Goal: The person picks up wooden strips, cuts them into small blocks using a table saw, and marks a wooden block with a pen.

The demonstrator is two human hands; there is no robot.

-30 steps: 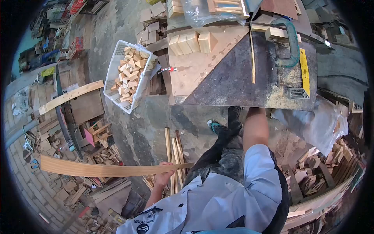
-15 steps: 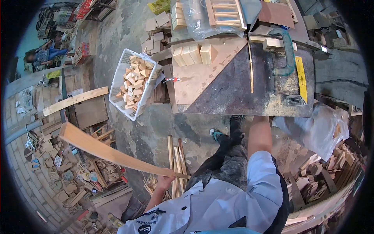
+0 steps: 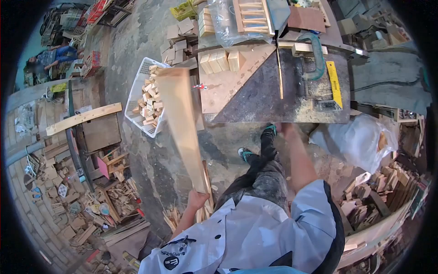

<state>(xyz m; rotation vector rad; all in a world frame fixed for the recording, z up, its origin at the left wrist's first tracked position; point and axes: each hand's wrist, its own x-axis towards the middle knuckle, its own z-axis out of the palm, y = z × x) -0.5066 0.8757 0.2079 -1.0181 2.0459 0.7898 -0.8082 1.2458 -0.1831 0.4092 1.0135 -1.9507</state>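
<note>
A wooden plank (image 3: 180, 118) held out, left of the worktable (image 3: 255, 102).
The left hand (image 3: 199, 199) has its fingers wrapped around the near end; the right hand (image 3: 286, 129) is blurred by the worktable's front edge, its fingers I can't make out.

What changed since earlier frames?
The plank swung from pointing left to pointing forward; its far end now overlaps the basket in view. The left hand still grips it. The right hand is blurred at the table edge, grip unclear. Clamp and wood blocks on the table stayed put.
</note>
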